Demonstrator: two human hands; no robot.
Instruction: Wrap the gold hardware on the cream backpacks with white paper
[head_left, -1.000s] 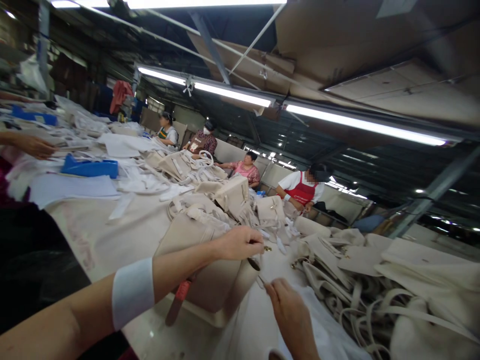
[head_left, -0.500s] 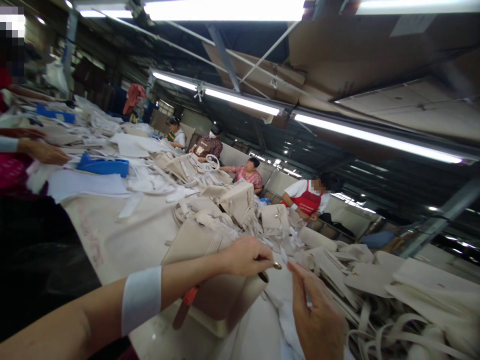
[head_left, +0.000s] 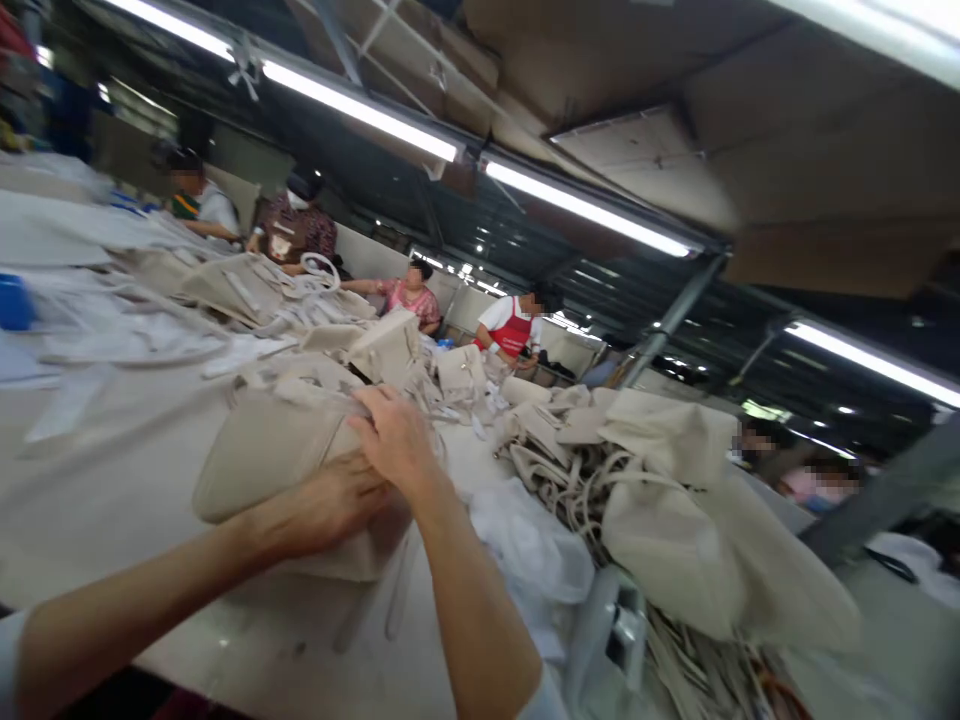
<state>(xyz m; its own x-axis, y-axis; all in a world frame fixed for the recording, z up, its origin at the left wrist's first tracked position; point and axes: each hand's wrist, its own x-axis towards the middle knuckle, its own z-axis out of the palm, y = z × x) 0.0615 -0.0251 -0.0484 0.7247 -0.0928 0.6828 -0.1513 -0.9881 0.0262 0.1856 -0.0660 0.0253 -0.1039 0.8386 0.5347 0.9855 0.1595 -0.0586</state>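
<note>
A beige handbag [head_left: 262,450] stands on the table in front of me, its flap toward the left. My left hand [head_left: 337,505] lies against the front of the bag, fingers curled in on it and the fingertips partly covered. Just above it, my right hand [head_left: 397,440] reaches over the bag's upper right edge with bent fingers, close to the left hand. Whatever small part lies under the fingers is hidden. A narrow strap end [head_left: 396,590] hangs down below the hands.
Beige bags and straps [head_left: 555,440] are heaped to the right, with a large pale bag [head_left: 675,540] nearer me. Clear plastic wrapping [head_left: 525,540] and a pale plastic container [head_left: 606,640] lie beside my right arm. Several people, one in a red apron [head_left: 515,332], sit across the table [head_left: 112,520].
My right hand has moved from free air onto the bag, meeting the left. My left hand has gone from holding up a small metal piece to the bag's front. The view has swung right.
</note>
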